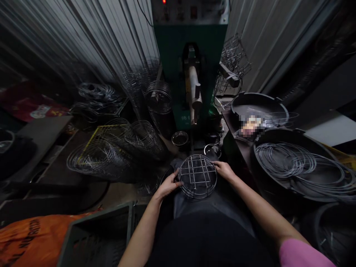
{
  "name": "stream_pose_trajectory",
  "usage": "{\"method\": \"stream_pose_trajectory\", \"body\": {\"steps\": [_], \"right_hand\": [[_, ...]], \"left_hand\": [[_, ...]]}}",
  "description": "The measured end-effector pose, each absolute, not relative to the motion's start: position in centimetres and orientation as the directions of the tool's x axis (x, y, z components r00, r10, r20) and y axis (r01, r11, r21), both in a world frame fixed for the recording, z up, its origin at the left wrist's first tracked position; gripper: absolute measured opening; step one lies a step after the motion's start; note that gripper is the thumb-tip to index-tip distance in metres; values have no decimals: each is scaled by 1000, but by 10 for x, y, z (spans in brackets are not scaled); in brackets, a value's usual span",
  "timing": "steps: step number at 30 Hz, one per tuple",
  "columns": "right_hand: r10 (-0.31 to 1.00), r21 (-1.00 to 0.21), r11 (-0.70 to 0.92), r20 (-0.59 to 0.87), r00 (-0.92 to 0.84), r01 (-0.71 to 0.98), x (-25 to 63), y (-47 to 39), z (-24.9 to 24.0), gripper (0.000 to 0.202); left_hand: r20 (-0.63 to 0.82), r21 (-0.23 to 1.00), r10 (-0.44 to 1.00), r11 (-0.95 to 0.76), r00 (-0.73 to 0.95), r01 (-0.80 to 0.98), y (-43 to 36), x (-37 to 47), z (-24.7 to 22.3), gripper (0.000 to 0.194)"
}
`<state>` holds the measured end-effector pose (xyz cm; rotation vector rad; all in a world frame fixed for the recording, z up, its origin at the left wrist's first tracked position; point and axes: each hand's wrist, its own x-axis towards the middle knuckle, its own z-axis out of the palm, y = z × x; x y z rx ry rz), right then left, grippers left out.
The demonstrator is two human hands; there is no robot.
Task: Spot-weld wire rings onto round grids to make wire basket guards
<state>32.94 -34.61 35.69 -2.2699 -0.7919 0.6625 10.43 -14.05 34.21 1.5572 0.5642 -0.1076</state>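
Note:
A round wire rack (198, 176) with crossing bars inside its rim is held in front of my body, over my lap. My left hand (168, 184) grips its left edge, thumb on the near side and fingers around the rim. At the upper right of the rim, my right hand (224, 170) pinches the wire between thumb and fingers. Just beyond the rack, the green machine (172, 66) carries a pale arm (194, 89) that ends in a downward tip, apart from the rack.
Wire ring stacks (100, 159) stand on the left. On the right, a dark round pan (294, 189) holds wire hoops (283, 159), with another pan (260, 100) behind it. A plastic crate (69, 241) and an orange sack (33, 237) lie at the lower left.

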Motion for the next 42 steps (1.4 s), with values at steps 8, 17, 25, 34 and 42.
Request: {"method": "stream_pose_trajectory", "body": {"steps": [8, 17, 25, 34, 42], "right_hand": [[845, -870, -480, -426, 323, 110, 346, -378, 363, 76], [842, -844, -482, -371, 390, 237, 320, -383, 354, 109], [811, -815, -524, -389, 436, 248, 317, -384, 357, 104], [648, -913, -406, -252, 719, 46, 307, -383, 360, 37], [598, -863, -444, -85, 797, 241, 291, -374, 362, 43]], "left_hand": [[-355, 850, 288, -296, 889, 435, -134, 96, 341, 92], [-397, 740, 342, -429, 852, 518, -146, 99, 344, 104], [-374, 755, 393, -396, 840, 522, -148, 101, 347, 105], [-445, 889, 461, 333, 767, 315, -138, 106, 362, 74], [-413, 908, 443, 271, 795, 320, -146, 132, 374, 74]]}}
